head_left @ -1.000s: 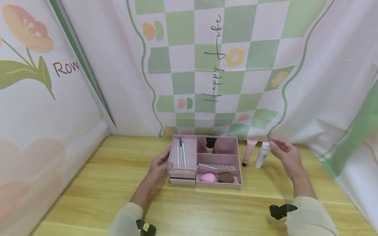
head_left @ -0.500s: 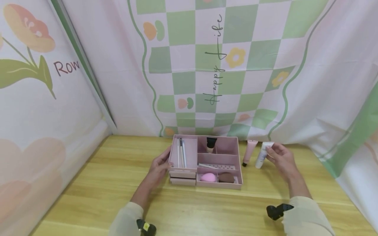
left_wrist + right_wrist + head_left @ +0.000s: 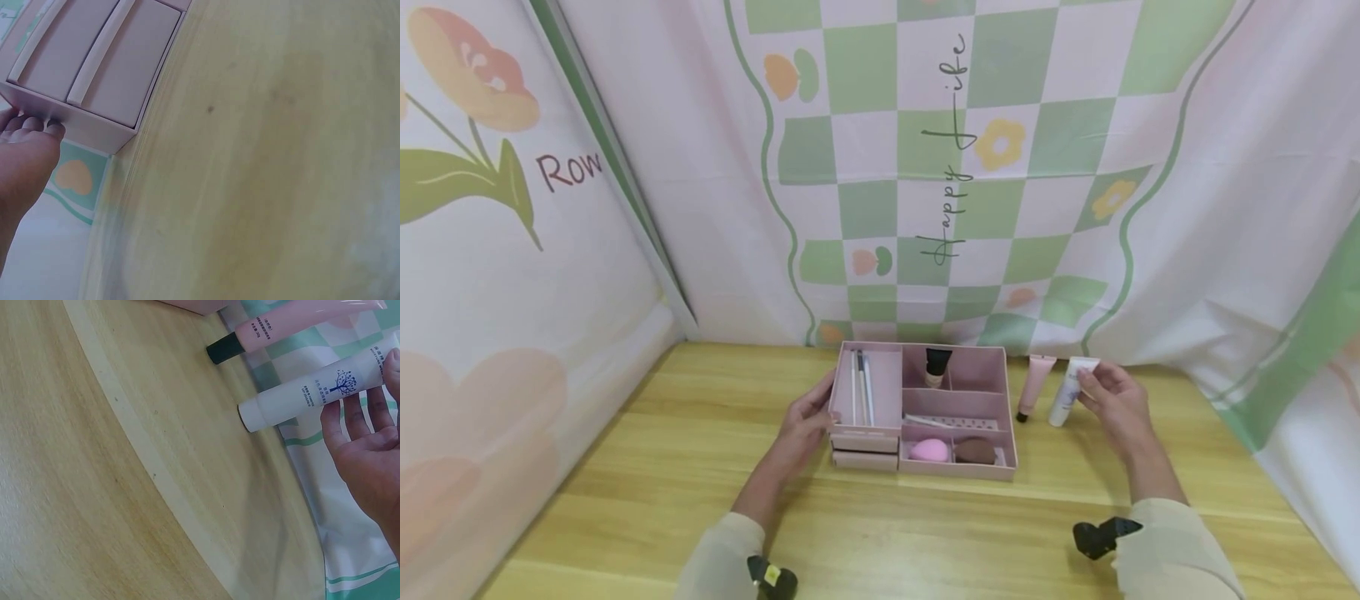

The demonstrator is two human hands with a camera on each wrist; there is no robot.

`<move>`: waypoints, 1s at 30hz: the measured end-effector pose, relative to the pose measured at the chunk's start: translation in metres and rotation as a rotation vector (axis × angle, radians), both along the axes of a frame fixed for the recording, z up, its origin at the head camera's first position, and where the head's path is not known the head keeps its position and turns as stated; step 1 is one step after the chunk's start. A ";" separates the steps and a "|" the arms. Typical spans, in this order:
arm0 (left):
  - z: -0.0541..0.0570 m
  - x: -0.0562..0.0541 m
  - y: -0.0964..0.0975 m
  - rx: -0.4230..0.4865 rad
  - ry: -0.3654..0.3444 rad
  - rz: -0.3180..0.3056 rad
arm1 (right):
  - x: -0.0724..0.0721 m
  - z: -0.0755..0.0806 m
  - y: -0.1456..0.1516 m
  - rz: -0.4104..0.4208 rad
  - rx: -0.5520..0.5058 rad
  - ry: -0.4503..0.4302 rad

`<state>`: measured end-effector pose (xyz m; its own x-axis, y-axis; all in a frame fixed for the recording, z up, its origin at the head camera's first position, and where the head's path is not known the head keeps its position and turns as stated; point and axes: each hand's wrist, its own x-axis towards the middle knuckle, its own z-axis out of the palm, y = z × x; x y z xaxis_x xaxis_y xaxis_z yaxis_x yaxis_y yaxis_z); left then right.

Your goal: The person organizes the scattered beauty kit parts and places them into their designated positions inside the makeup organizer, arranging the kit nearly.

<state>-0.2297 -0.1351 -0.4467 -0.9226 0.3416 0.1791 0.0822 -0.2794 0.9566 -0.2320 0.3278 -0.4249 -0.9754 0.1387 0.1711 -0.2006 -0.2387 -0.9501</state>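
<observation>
A pink desktop organizer [image 3: 955,473] with an upper tray, two front drawers and open compartments stands on the table. My left hand [image 3: 805,425] rests against its left side; in the left wrist view, the fingertips [image 3: 55,130] touch the side wall. At the right, my right hand [image 3: 1116,404] pinches a white squeeze tube [image 3: 1067,398] near its flat top end, thumb in front and fingers behind. The tube stands cap down on the table, with a blue tree print visible in the right wrist view. Left of it is a pink squeeze tube [image 3: 1036,385] with a dark cap, also cap down.
The organizer holds slim sticks [image 3: 862,387] in the tray, a black-capped bottle [image 3: 936,367], a patterned flat item [image 3: 958,422], a pink sponge [image 3: 929,451] and a brown sponge [image 3: 974,451]. A printed curtain [image 3: 925,208] hangs behind the wooden table [image 3: 880,533].
My right hand has moved slightly left and down onto the white tube and now pinches its upper part. The left hand stays at the organizer's side.
</observation>
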 end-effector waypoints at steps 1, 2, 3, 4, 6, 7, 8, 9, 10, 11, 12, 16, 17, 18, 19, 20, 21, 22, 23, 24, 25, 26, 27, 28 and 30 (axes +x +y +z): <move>0.000 0.000 0.000 -0.001 -0.002 0.002 | 0.000 0.000 0.000 -0.003 -0.006 0.004; 0.000 0.000 0.000 -0.002 -0.005 0.003 | 0.000 0.001 0.000 -0.006 -0.010 0.008; 0.000 0.000 0.000 -0.004 -0.006 0.003 | -0.001 0.002 0.000 -0.008 -0.012 0.013; 0.000 0.000 0.000 -0.004 -0.006 0.002 | -0.001 0.003 0.000 -0.010 -0.015 0.019; 0.000 0.000 0.000 -0.001 -0.003 0.002 | -0.002 0.007 0.001 -0.014 -0.014 0.034; 0.000 0.000 0.000 -0.001 -0.002 0.002 | -0.002 0.008 0.002 -0.017 -0.008 0.040; 0.000 0.000 0.000 0.001 0.000 0.001 | -0.002 0.010 0.002 -0.021 0.000 0.047; 0.001 0.000 0.000 0.001 0.003 0.001 | -0.002 0.012 0.003 -0.025 0.011 0.053; 0.001 0.000 0.001 0.003 0.005 0.001 | -0.002 0.014 0.003 -0.031 0.028 0.059; 0.001 0.001 0.001 0.004 0.008 0.001 | -0.002 0.017 0.004 -0.033 0.047 0.064; 0.001 0.000 0.001 0.004 0.009 0.001 | -0.002 0.019 0.004 -0.036 0.062 0.069; 0.001 0.000 0.001 0.004 0.011 -0.001 | -0.001 0.030 0.004 -0.045 0.093 0.098; 0.001 0.000 0.001 0.005 0.011 -0.001 | -0.001 0.034 0.004 -0.046 0.085 0.107; 0.001 0.000 0.001 0.005 0.012 -0.002 | -0.001 0.038 0.003 -0.050 0.076 0.117; 0.001 0.000 0.001 0.006 0.014 -0.002 | -0.001 0.042 0.002 -0.058 0.071 0.127; 0.001 0.000 0.001 0.007 0.015 -0.002 | -0.001 0.047 0.000 -0.067 0.066 0.134; 0.001 0.000 0.001 0.009 0.017 -0.002 | -0.001 0.052 -0.001 -0.074 0.058 0.142; 0.001 0.000 0.001 0.009 0.017 -0.002 | 0.000 0.057 -0.002 -0.080 0.049 0.146; 0.001 0.000 0.001 0.010 0.017 -0.002 | 0.000 0.063 -0.003 -0.085 0.034 0.150; 0.001 0.000 0.001 0.010 0.016 -0.003 | 0.001 0.068 -0.005 -0.095 0.023 0.153; 0.001 0.000 0.001 0.009 0.014 -0.002 | 0.001 0.074 -0.007 -0.102 0.016 0.157; 0.001 0.000 0.001 0.009 0.011 -0.001 | 0.002 0.079 -0.008 -0.105 0.003 0.163; 0.001 0.000 0.001 0.007 0.007 0.001 | 0.002 0.085 -0.010 -0.105 -0.007 0.171; 0.001 0.000 0.001 0.005 0.002 0.003 | 0.003 0.090 -0.012 -0.105 -0.019 0.177; 0.001 0.000 0.001 0.002 -0.006 0.009 | 0.003 0.100 -0.016 -0.111 -0.024 0.196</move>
